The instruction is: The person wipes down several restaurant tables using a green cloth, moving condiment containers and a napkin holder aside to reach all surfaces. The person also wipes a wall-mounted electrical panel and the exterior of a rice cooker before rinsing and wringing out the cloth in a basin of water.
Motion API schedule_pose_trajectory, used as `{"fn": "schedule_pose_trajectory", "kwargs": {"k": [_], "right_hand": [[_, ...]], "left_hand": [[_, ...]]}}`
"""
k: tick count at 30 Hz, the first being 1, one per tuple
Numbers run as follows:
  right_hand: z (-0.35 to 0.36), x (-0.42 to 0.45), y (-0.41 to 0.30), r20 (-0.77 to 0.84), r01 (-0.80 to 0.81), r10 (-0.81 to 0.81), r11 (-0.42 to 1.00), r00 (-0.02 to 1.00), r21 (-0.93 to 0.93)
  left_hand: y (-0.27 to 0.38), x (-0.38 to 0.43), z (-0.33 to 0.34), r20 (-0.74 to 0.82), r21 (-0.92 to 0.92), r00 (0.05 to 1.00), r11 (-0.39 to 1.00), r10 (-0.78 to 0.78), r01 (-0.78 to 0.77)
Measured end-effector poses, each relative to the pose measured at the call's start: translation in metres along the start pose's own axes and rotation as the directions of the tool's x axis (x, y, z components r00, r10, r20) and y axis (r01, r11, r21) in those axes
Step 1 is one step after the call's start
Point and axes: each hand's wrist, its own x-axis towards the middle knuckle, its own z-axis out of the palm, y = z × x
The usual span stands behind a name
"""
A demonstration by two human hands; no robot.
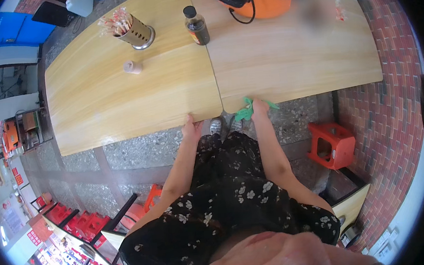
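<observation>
Two wood-grain tables meet at a seam before me. My left hand point(192, 128) grips the near edge of the left table point(128, 109), thumb on top and fingers under the rim. My right hand point(259, 108) holds a green cloth point(245, 111) at the near edge of the right table point(288, 63). Ends of the cloth stick out on both sides of the fist. A dark sauce bottle point(197, 27) with a black cap stands near the seam. To its left are a perforated metal holder point(135, 34) full of wrapped chopsticks and a small pale cylindrical container point(132, 67).
An orange bag or case point(271, 6) with a black cord sits at the right table's far side. Small wrapped items point(339, 8) lie near the brick wall point(389, 111). A red plastic stool point(332, 144) stands at my right; several red stools point(92, 224) are behind left.
</observation>
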Motion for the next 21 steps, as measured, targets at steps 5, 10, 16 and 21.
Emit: {"fn": "schedule_pose_trajectory", "kwargs": {"k": [5,10,16,21], "right_hand": [[-0.02,-0.015,-0.011,0.233,0.025,-0.024,1.0,0.972,0.001],[-0.072,-0.076,-0.019,0.324,0.735,-0.662,0.634,0.676,-0.239],[-0.02,-0.094,-0.06,0.694,0.882,-0.719,-0.351,-0.038,-0.315],[0.026,0.033,-0.022,0.787,0.796,-0.615,0.499,0.047,0.343]], "left_hand": [[0.005,0.005,0.003,-0.109,0.018,0.994,1.0,-0.021,0.023],[0.013,-0.008,-0.001,0.039,0.355,0.914,0.861,-0.403,0.365],[-0.032,-0.101,0.149,0.466,0.58,0.859,0.659,0.213,-0.478],[-0.12,-0.096,0.348,0.798,0.425,0.505,0.289,0.328,-0.858]]}}
